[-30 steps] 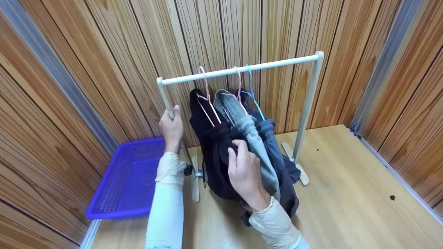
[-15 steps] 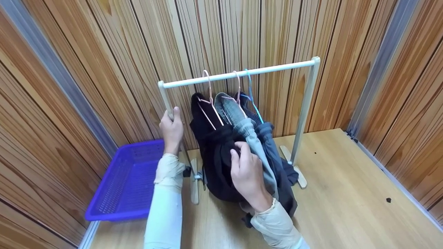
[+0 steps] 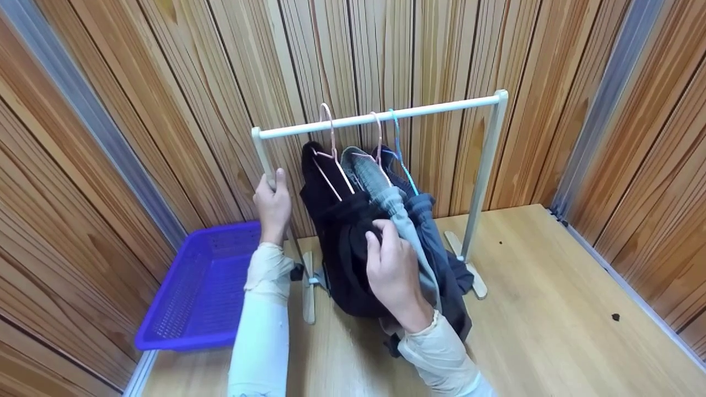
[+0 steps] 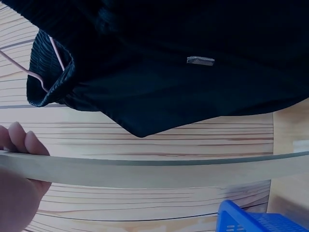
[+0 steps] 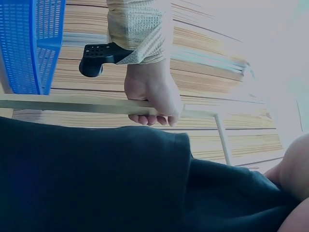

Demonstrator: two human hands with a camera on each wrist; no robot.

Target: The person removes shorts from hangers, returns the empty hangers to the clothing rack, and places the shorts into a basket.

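Note:
My left hand (image 3: 273,204) grips the left post (image 3: 262,154) of a small clothes rack, fingers wrapped round it. Black pants (image 3: 339,270) hang from a pink hanger (image 3: 333,140) on the rack's white bar (image 3: 447,107). Just below their waistband, my right hand (image 3: 392,264) pinches the cloth between thumb and fingers. In the left wrist view, a small grey label (image 4: 200,61) shows on the dark cloth. To the right hang light grey pants (image 3: 405,223) on another pink hanger and dark blue-grey pants (image 3: 427,220) on a blue hanger (image 3: 407,168).
A purple plastic basket (image 3: 179,270) stands left of the rack, behind my left forearm. Wood-patterned walls (image 3: 441,44) enclose the wooden table (image 3: 540,331). The rack's right post (image 3: 482,176) stands on a flat foot. A small dark bit (image 3: 615,317) lies at the right.
The black pants' hanger hook has risen a little above the bar, and the pants have shifted slightly up and left with my right hand. My left hand keeps its grip on the post.

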